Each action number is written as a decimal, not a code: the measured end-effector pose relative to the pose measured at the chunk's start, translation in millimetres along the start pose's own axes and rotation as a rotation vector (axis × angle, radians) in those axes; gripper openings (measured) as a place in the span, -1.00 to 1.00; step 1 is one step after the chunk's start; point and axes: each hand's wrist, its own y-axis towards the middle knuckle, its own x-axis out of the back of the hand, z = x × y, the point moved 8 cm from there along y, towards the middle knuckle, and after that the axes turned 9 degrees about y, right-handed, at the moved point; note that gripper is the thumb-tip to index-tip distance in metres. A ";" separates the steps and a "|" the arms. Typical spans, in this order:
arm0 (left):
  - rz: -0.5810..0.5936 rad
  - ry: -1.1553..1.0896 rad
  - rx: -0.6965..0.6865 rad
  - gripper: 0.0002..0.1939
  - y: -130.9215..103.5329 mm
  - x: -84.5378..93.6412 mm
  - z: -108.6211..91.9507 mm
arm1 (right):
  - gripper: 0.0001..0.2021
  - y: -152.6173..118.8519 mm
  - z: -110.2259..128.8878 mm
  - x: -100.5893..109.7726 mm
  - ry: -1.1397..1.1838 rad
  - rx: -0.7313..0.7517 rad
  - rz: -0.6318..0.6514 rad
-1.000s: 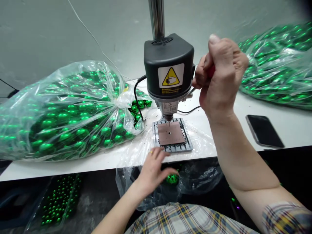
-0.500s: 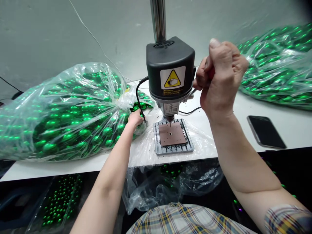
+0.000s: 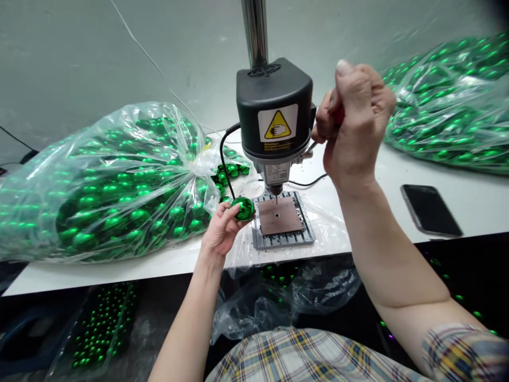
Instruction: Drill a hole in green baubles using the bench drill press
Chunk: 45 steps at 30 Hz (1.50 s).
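My left hand pinches a shiny green ball between thumb and fingers, just left of the drill press base. A brown square plate with a hole lies on that base, scattered with dark shavings. Above the hole points the thin bit of a black-topped drill press, clear of the plate. My right hand is raised at the machine's right side, fingers wrapped round a red-gripped lever that is mostly hidden. To the left, a clear bag full of green balls gapes toward my left hand.
A second bag of green balls stands at the back right. A phone lies near the table's front edge. Clear plastic film hangs over the edge, and more green balls sit in a container below left.
My left hand has come out of the bag's mouth with a green ball and moved toward the drill press base. My right hand stays on the lever.
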 end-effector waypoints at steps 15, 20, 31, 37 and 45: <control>-0.391 0.543 -0.301 -0.42 21.3 0.3 29.8 | -0.40 -0.6 -5.5 0.8 -0.214 -0.108 0.052; -0.599 0.457 -0.353 -0.39 -8.6 33.5 15.4 | -0.36 -1.6 -3.9 -0.5 -0.187 -0.089 0.037; -0.151 0.316 -0.229 -0.35 18.1 -19.0 44.1 | -0.34 4.1 -5.9 -3.1 -0.233 -0.186 0.007; -0.047 0.451 -0.262 -0.38 33.5 -39.9 51.0 | -0.35 15.8 -17.2 -5.2 -0.180 -0.228 0.038; 0.047 0.573 -0.300 -0.37 40.5 -42.7 53.3 | -0.35 15.2 -18.2 -4.2 -0.152 -0.227 0.025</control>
